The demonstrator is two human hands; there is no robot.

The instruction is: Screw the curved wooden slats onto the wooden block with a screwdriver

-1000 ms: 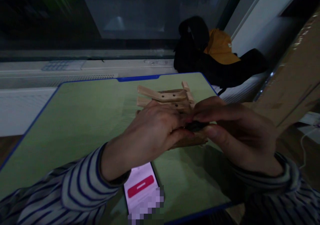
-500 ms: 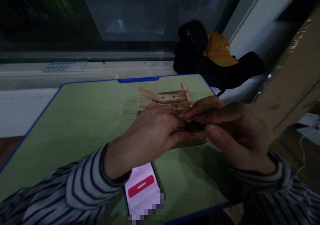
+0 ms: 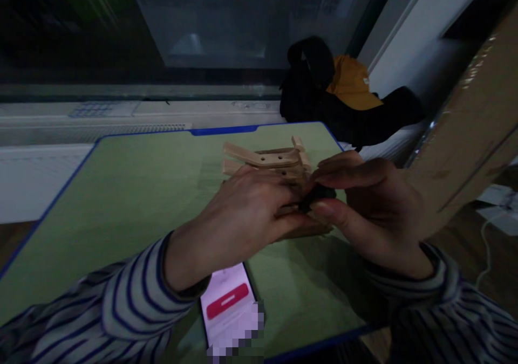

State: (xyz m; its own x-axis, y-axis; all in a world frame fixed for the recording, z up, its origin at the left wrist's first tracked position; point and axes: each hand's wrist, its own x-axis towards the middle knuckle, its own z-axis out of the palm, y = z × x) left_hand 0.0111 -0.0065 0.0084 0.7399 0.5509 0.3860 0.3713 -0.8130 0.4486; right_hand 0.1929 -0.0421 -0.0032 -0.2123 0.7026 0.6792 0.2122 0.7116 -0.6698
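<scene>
A wooden assembly (image 3: 279,159) of pale and brown pieces with drilled holes rests on the green tabletop (image 3: 154,186). My left hand (image 3: 251,207) is closed over its near side, fingers wrapped round the wood and partly hidden. A small dark piece (image 3: 319,196), whose kind I cannot make out, is pinched between the thumb and fingers of my right hand (image 3: 364,202). It sits right beside my left fingertips, against the near part of the wood.
A phone (image 3: 229,299) with a lit screen lies close to my left wrist. Behind the table's far right corner are a black bag (image 3: 307,89) and an orange cap (image 3: 352,83). A large cardboard box (image 3: 461,132) stands at the right, a window behind.
My right thumb and fingers have shifted slightly left, and more of the dark piece shows between them. My left hand keeps its grip on the wood. The phone stays put.
</scene>
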